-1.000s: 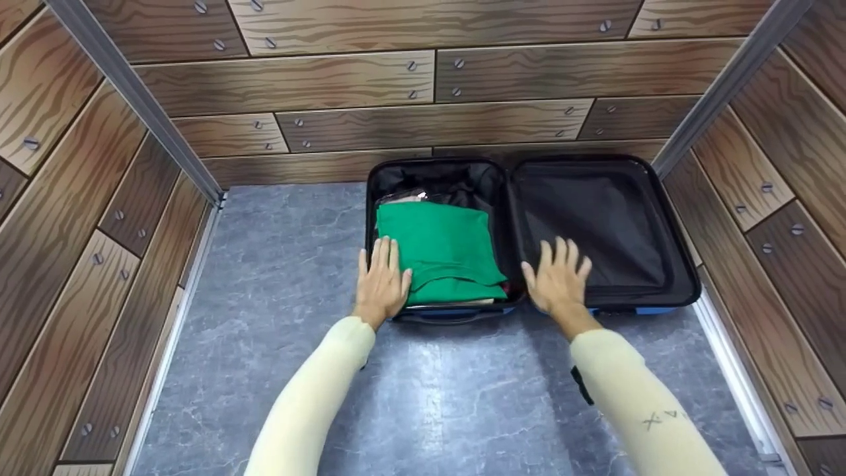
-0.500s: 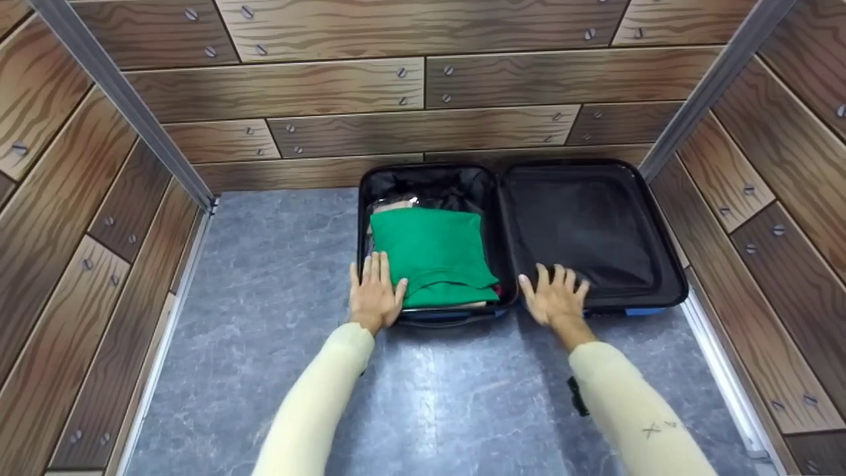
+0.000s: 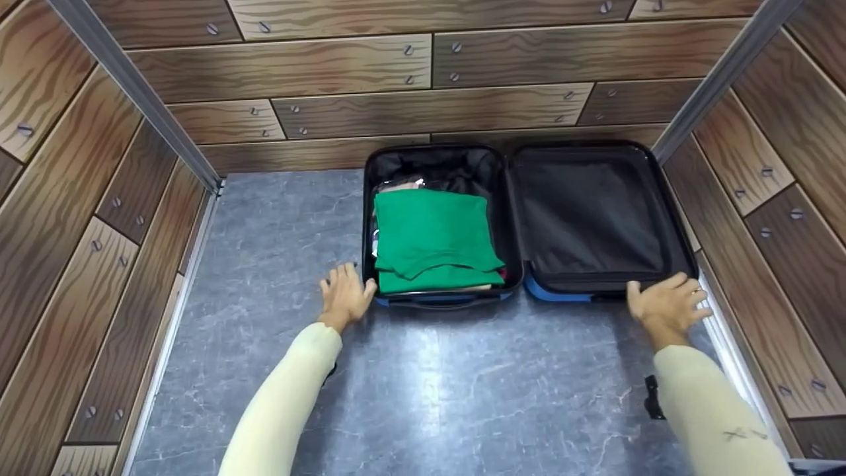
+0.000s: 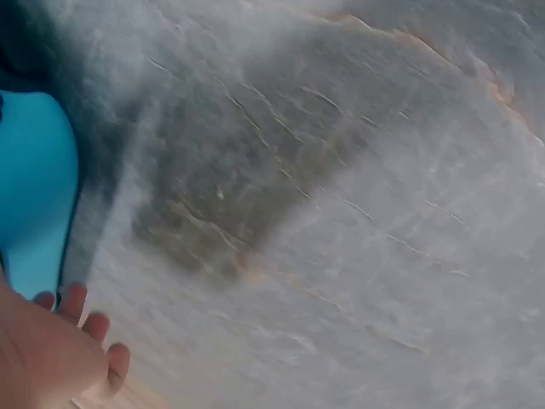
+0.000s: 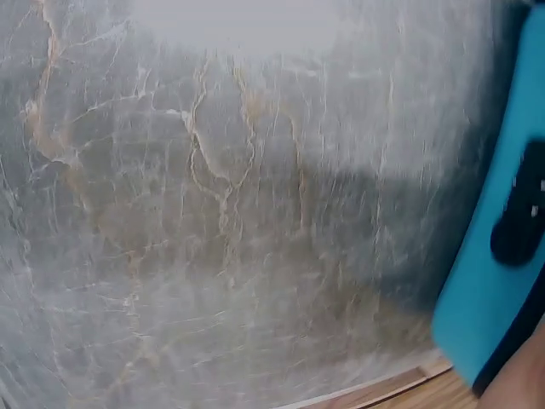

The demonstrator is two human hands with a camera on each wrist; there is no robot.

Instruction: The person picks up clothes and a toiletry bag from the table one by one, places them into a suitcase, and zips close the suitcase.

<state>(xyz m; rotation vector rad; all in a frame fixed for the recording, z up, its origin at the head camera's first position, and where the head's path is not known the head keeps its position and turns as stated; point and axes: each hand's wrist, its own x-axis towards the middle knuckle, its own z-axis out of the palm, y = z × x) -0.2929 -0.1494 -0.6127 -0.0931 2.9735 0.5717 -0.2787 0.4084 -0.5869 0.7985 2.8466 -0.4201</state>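
An open suitcase (image 3: 513,218) with a blue shell and black lining lies flat on the floor. Its left half holds a folded green garment (image 3: 433,228), which looks like a shirt, with a clear plastic package (image 3: 406,184) partly hidden under it. Beside that half's front left corner is my left hand (image 3: 345,294), fingers spread. My right hand (image 3: 669,305) is at the lid's front right corner, fingers apart; whether it touches the edge cannot be told. Both wrist views show the blue shell (image 4: 38,187) close to the hands; in the right one little of the hand (image 5: 521,379) appears.
Wood-patterned walls (image 3: 350,66) rise behind the suitcase and on both sides, with metal posts (image 3: 142,92) in the corners. A grey marbled floor (image 3: 423,383) lies in front. The lid (image 3: 591,211) reaches close to the right wall.
My left hand has come off the garment's edge and moved left, outside the suitcase. My right hand has moved right along the lid's front to its far corner.
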